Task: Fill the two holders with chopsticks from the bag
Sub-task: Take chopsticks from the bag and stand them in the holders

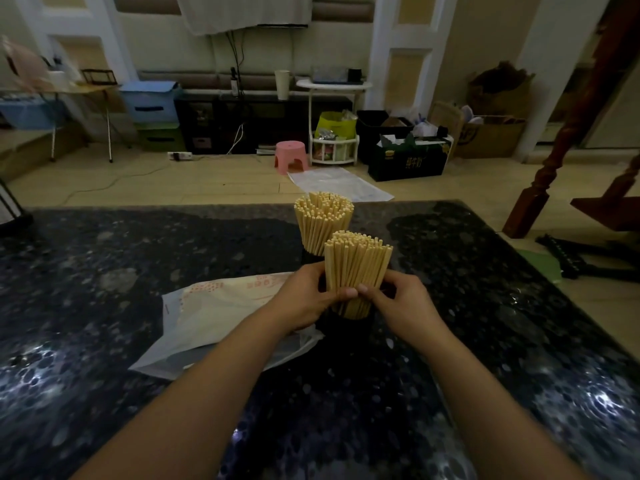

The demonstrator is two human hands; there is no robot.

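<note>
Chopsticks fill the near holder, gripped by both hands; the far holder stands full.

The near black cylindrical holder barely shows against the dark speckled stone table, its upper rim hidden by the left hand and right hand. The far black holder is almost wholly covered by the near bundle of pale wooden chopsticks. The white printed plastic bag lies partly under the left forearm.
</note>
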